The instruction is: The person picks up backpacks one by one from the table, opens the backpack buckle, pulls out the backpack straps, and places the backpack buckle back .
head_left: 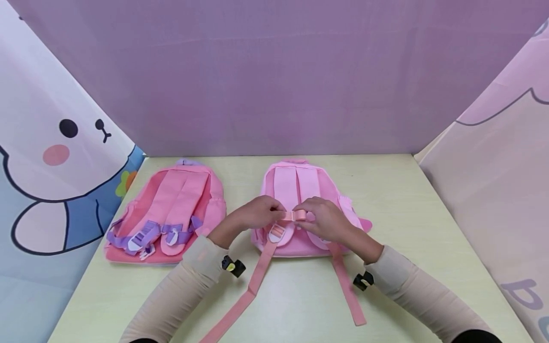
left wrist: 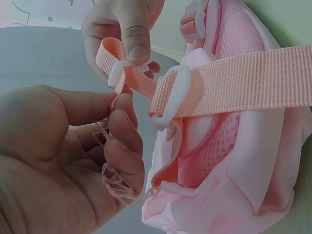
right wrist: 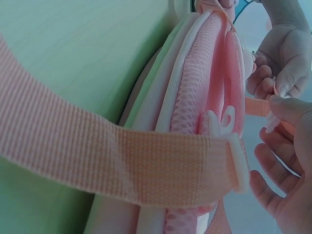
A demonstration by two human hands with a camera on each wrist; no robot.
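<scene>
A light pink backpack (head_left: 280,183) lies on the table with its shoulder straps facing up. Above its lower half, my left hand (head_left: 259,212) pinches the end of a peach webbing strap (left wrist: 113,46) between thumb and fingertips. Loose threads (left wrist: 117,183) trail from that end across the left fingers. From the other side my right hand (head_left: 326,219) grips the strap's loop beside a small white plastic buckle (left wrist: 117,73), its thumb on the webbing. Just below, a white strap adjuster (head_left: 278,232) joins a shoulder strap to a long peach strap (head_left: 257,276).
To the left lies a deeper pink backpack (head_left: 180,183) with purple straps and white buckles. A second loose peach strap (head_left: 345,286) runs down toward the table's front. A purple panel (head_left: 274,85) stands behind the table (head_left: 407,214), with printed panels at both sides.
</scene>
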